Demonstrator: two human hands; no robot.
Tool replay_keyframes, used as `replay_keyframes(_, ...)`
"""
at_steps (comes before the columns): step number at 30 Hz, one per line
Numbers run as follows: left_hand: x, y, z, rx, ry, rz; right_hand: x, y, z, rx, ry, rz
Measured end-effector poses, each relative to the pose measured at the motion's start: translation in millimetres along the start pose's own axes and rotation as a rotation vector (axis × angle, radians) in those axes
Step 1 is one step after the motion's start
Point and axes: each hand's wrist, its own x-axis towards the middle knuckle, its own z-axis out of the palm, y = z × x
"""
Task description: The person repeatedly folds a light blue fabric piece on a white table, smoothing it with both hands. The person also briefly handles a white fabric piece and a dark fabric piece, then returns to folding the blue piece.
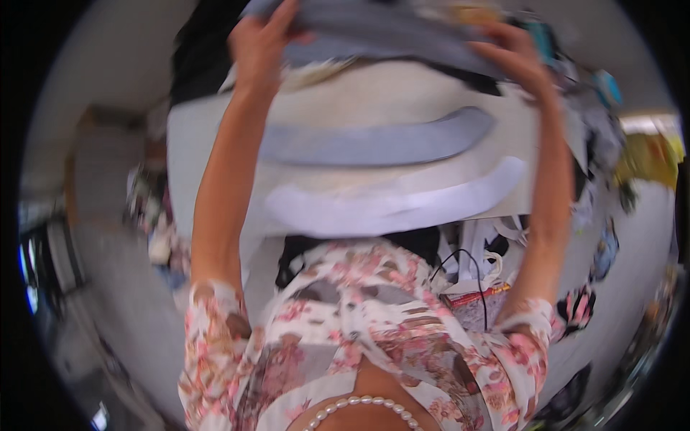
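Both arms stretch across a white table to its far side. A grey-blue piece of fabric hangs between my hands, blurred by motion. My left hand is closed on its left end, and my right hand pinches the right end. Nearer to me lies a curved blue-grey band of fabric, its left end partly behind my left forearm. Below that is a white curved band of similar shape, close to the table's front edge. Under these pieces spreads a cream cloth or pad.
Black cloth covers the table's far left corner. Below the front edge, on the right, white straps and a dark cord hang or lie. Heaped fabrics stand at the left, and a yellow bag-like thing at the right.
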Motion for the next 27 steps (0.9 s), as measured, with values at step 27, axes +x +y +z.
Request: replay_keyframes(27,-149.0,-18.0,-128.5,0.07,0.059,-0.478,-141.2,-119.3,61.4,0.452,-0.399,0.461)
